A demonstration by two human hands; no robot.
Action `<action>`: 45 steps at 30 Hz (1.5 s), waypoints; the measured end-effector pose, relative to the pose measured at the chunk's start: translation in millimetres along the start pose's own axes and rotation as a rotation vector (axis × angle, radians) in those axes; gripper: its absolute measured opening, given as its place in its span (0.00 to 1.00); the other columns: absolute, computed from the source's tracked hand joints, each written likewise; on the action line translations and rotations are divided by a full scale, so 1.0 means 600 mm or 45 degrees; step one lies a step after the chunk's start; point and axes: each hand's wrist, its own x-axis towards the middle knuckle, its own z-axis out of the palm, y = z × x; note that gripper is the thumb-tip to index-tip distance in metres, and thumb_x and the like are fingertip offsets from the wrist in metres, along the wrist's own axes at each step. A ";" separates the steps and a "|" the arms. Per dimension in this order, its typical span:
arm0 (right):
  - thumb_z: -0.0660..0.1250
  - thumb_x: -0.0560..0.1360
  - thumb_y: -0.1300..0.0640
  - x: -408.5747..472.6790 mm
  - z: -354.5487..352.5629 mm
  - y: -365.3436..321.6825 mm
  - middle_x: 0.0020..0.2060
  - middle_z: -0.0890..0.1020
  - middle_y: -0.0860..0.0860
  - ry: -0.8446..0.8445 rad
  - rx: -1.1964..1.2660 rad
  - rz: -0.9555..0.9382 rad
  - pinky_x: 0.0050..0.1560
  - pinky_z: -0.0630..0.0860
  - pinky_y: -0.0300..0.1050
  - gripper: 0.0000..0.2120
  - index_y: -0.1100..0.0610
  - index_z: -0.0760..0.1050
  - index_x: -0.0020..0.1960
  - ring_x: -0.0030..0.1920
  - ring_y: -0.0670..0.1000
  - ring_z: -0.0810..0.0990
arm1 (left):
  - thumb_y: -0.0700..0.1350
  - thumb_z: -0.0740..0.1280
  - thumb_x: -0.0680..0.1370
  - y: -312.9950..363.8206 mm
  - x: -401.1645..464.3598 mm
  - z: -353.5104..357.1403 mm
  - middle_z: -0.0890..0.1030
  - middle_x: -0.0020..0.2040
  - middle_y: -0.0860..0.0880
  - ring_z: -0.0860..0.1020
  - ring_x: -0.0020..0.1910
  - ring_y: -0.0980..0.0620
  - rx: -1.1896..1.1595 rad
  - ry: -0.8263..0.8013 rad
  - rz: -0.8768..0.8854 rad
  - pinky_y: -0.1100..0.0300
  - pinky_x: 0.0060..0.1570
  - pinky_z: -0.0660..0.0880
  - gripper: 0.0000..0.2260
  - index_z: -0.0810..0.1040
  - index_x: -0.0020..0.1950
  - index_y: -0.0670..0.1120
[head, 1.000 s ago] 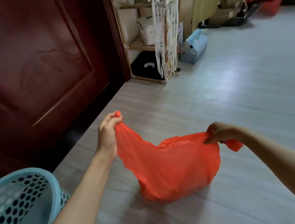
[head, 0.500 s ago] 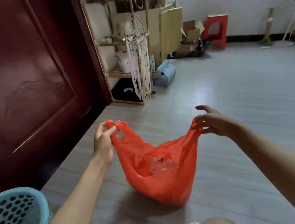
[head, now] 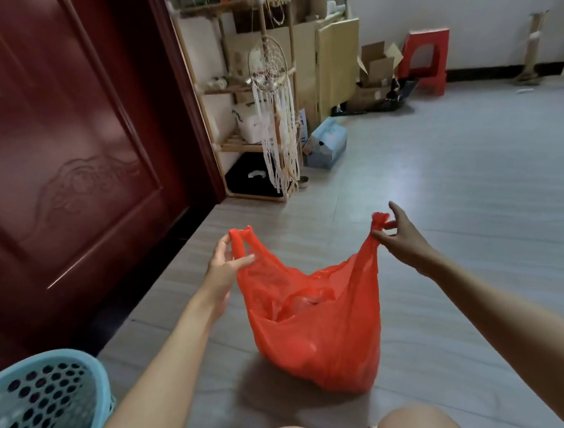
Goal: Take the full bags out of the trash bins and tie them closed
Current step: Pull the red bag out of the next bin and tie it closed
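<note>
Pinching crinkled red plastic bag [head: 317, 332] handles: left hand [head: 226, 269], right hand [head: 399, 238].

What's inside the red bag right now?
The red bag is held open by the left hand and right hand. Through its mouth a crumpled pale item shows, too blurred to identify. The red plastic hides whatever is lower down.

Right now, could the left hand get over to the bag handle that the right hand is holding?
Probably yes. The left hand holds its own handle of the red bag; only the bag's open mouth lies between it and the right hand, nothing blocking.
</note>
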 end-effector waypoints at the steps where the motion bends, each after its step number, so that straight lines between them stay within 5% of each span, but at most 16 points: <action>1: 0.68 0.74 0.56 -0.004 0.000 0.002 0.64 0.70 0.60 0.025 -0.026 -0.018 0.57 0.72 0.51 0.38 0.54 0.48 0.76 0.58 0.57 0.74 | 0.33 0.62 0.75 -0.001 0.004 -0.004 0.75 0.54 0.56 0.73 0.49 0.61 -0.014 -0.064 -0.019 0.69 0.40 0.66 0.22 0.66 0.67 0.50; 5: 0.73 0.69 0.52 -0.039 0.009 0.046 0.68 0.64 0.58 -0.083 -0.138 -0.116 0.63 0.69 0.49 0.49 0.55 0.42 0.76 0.65 0.54 0.69 | 0.39 0.75 0.65 -0.040 0.019 -0.050 0.78 0.45 0.54 0.78 0.46 0.57 -0.046 -0.183 -0.009 0.72 0.36 0.75 0.29 0.68 0.63 0.47; 10: 0.77 0.63 0.48 -0.042 0.074 0.119 0.76 0.41 0.55 -0.457 -0.353 -0.005 0.74 0.46 0.44 0.61 0.59 0.33 0.74 0.77 0.52 0.44 | 0.42 0.78 0.57 -0.108 0.036 -0.085 0.73 0.64 0.51 0.76 0.59 0.60 0.305 -0.476 -0.165 0.70 0.51 0.75 0.51 0.53 0.73 0.50; 14: 0.79 0.60 0.50 -0.009 0.132 0.125 0.77 0.44 0.56 -0.336 -0.345 0.041 0.76 0.51 0.51 0.64 0.58 0.32 0.74 0.77 0.56 0.46 | 0.38 0.75 0.57 -0.145 0.073 -0.079 0.60 0.73 0.51 0.64 0.70 0.55 0.691 -0.454 -0.226 0.67 0.61 0.69 0.56 0.43 0.75 0.48; 16: 0.76 0.64 0.54 0.018 0.155 0.122 0.76 0.55 0.57 -0.301 -0.226 0.100 0.71 0.61 0.53 0.58 0.58 0.34 0.75 0.74 0.58 0.58 | 0.33 0.74 0.60 -0.167 0.099 -0.069 0.71 0.63 0.49 0.74 0.59 0.58 0.731 -0.421 -0.227 0.73 0.49 0.73 0.50 0.49 0.74 0.43; 18: 0.68 0.72 0.56 0.047 0.172 0.125 0.68 0.70 0.58 -0.230 -0.210 0.175 0.61 0.70 0.50 0.38 0.60 0.51 0.75 0.66 0.58 0.71 | 0.27 0.71 0.65 -0.183 0.129 -0.052 0.76 0.45 0.51 0.77 0.37 0.66 0.762 -0.318 -0.188 0.75 0.34 0.72 0.31 0.65 0.64 0.43; 20: 0.60 0.76 0.59 0.076 0.178 0.123 0.50 0.81 0.60 -0.159 -0.237 0.196 0.45 0.70 0.46 0.13 0.64 0.75 0.57 0.49 0.54 0.78 | 0.31 0.70 0.68 -0.200 0.161 -0.035 0.76 0.39 0.50 0.75 0.32 0.61 0.778 -0.301 -0.171 0.69 0.35 0.72 0.15 0.74 0.48 0.47; 21: 0.58 0.76 0.60 0.086 0.179 0.125 0.42 0.80 0.61 -0.115 -0.167 0.197 0.41 0.68 0.45 0.11 0.64 0.77 0.48 0.43 0.53 0.76 | 0.36 0.71 0.68 -0.208 0.173 -0.029 0.78 0.39 0.48 0.75 0.36 0.57 0.769 -0.276 -0.162 0.62 0.39 0.72 0.09 0.76 0.44 0.47; 24: 0.54 0.76 0.64 0.124 0.189 0.150 0.40 0.79 0.62 0.018 0.230 0.313 0.42 0.69 0.46 0.12 0.64 0.76 0.47 0.42 0.53 0.75 | 0.48 0.72 0.70 -0.231 0.218 -0.004 0.82 0.49 0.47 0.79 0.48 0.52 0.679 -0.090 -0.091 0.55 0.52 0.74 0.11 0.80 0.49 0.44; 27: 0.51 0.74 0.64 0.157 0.206 0.197 0.38 0.83 0.59 0.159 0.631 0.480 0.41 0.73 0.48 0.14 0.63 0.75 0.49 0.38 0.55 0.78 | 0.45 0.68 0.76 -0.239 0.252 0.042 0.81 0.45 0.48 0.79 0.45 0.51 0.330 0.019 -0.109 0.60 0.48 0.75 0.06 0.79 0.50 0.45; 30: 0.53 0.76 0.62 0.169 0.224 0.237 0.31 0.74 0.53 0.302 0.747 0.600 0.35 0.70 0.45 0.13 0.56 0.74 0.40 0.30 0.52 0.72 | 0.48 0.63 0.78 -0.261 0.283 0.073 0.81 0.48 0.46 0.79 0.48 0.48 0.063 0.154 -0.163 0.55 0.53 0.74 0.09 0.77 0.54 0.45; 34: 0.54 0.75 0.56 0.174 0.239 0.275 0.35 0.76 0.48 0.352 0.764 0.523 0.44 0.74 0.52 0.11 0.51 0.74 0.41 0.41 0.54 0.77 | 0.50 0.61 0.79 -0.289 0.301 0.102 0.80 0.51 0.45 0.78 0.52 0.47 -0.122 0.224 -0.237 0.53 0.53 0.75 0.18 0.73 0.62 0.39; 36: 0.56 0.69 0.57 0.173 0.232 0.277 0.28 0.74 0.45 0.312 0.950 0.548 0.40 0.71 0.47 0.06 0.51 0.72 0.39 0.34 0.49 0.75 | 0.52 0.59 0.79 -0.294 0.293 0.106 0.83 0.46 0.45 0.82 0.45 0.49 -0.381 -0.023 -0.298 0.58 0.46 0.78 0.17 0.80 0.55 0.42; 39: 0.61 0.64 0.58 0.170 0.213 0.291 0.30 0.75 0.50 0.128 1.229 0.524 0.37 0.69 0.43 0.09 0.56 0.71 0.45 0.30 0.48 0.74 | 0.36 0.58 0.72 -0.301 0.279 0.089 0.81 0.28 0.48 0.80 0.27 0.54 -0.542 -0.251 -0.386 0.66 0.30 0.78 0.16 0.82 0.31 0.42; 42: 0.63 0.67 0.67 0.153 0.193 0.292 0.47 0.79 0.52 -0.121 1.012 0.279 0.40 0.77 0.41 0.25 0.55 0.67 0.63 0.43 0.48 0.80 | 0.31 0.64 0.63 -0.305 0.265 0.065 0.83 0.33 0.47 0.81 0.33 0.53 -0.313 -0.318 -0.349 0.64 0.37 0.79 0.12 0.79 0.43 0.40; 45: 0.57 0.70 0.74 0.137 0.191 0.287 0.38 0.78 0.49 -0.049 0.497 0.237 0.31 0.71 0.31 0.18 0.57 0.73 0.54 0.35 0.42 0.77 | 0.29 0.67 0.71 -0.315 0.266 0.064 0.84 0.33 0.54 0.81 0.34 0.59 0.086 -0.218 -0.276 0.66 0.39 0.78 0.09 0.78 0.46 0.41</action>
